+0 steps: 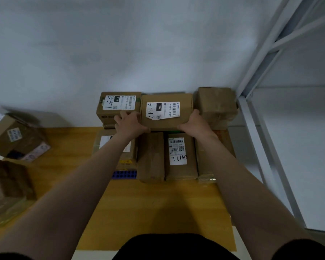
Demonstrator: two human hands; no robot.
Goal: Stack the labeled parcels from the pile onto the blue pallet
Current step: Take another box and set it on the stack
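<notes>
A flat cardboard parcel [166, 111] with a white label marked 032 sits on top of the stack against the wall. My left hand [129, 121] grips its left near corner and my right hand [194, 123] grips its right near corner. Beside it on the left stands a parcel labeled 010 [118, 105], and a taped brown parcel [217, 105] stands on the right. Lower parcels [178, 158] lie in front. A small strip of the blue pallet [124, 174] shows under them. The pile of parcels [17, 137] lies on the floor at the left.
A white metal shelf frame [266, 128] stands close on the right. The grey wall is right behind the stack. Yellow floor [148, 207] stretches between me and the pallet.
</notes>
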